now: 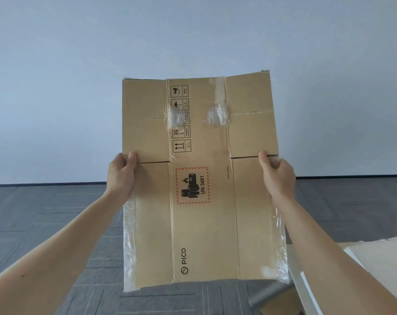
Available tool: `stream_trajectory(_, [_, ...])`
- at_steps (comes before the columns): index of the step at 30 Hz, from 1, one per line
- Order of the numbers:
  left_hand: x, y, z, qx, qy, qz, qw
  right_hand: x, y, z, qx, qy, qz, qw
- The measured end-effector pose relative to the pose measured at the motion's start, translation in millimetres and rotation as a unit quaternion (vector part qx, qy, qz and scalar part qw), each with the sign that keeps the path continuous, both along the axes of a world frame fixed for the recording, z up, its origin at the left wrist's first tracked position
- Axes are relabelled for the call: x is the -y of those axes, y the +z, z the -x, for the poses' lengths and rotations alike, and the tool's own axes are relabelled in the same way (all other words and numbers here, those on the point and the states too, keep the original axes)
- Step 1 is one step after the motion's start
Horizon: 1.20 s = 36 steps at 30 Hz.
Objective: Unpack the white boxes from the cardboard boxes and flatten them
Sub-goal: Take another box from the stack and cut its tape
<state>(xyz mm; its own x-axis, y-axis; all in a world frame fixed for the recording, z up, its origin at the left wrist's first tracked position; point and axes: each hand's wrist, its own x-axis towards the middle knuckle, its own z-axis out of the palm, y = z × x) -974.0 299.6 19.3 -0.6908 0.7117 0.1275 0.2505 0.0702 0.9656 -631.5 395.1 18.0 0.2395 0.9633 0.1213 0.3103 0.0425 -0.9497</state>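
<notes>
Gripping cardboard box (202, 223) side edges

You're in what looks like a bare office room; grey carpet tiles (45, 223) laid staggered on the floor; plain pale wall (193, 30); dark skirting strip (45, 184) along its base

Arms outstretched, left hand (121, 176) and right hand (279, 178) pinching cardboard box (204, 226), thumbs frontward
</notes>
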Motion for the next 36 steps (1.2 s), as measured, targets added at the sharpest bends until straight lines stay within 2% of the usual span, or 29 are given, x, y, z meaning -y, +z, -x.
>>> stream_trajectory(11, [-167.4, -31.4, 43.2, 0.036, 0.028, 0.068, 0.997, -194.6, -38.6, 48.8, 0.000, 0.067, 0.067, 0.995])
stream_trajectory(19, [-266.8, -100.8, 103.4, 0.061, 0.015, 0.128, 0.990, -286.2, -104.4, 103.4, 0.044, 0.105, 0.122, 0.986])
stream_trajectory(23, [-328.4, -157.4, 143.8, 0.083, -0.014, 0.176, 0.981, -332.1, -147.6, 138.5, 0.048, 0.106, 0.179, 0.977])
stream_trajectory(28, [-417.7, -253.1, 195.7, 0.120, -0.057, 0.258, 0.957, -398.6, -233.7, 172.3, 0.070, 0.075, 0.279, 0.955])
stream_trajectory(36, [-517.9, -407.4, 229.2, 0.103, -0.095, 0.356, 0.924, -471.3, -375.8, 212.8, 0.111, 0.050, 0.371, 0.920])
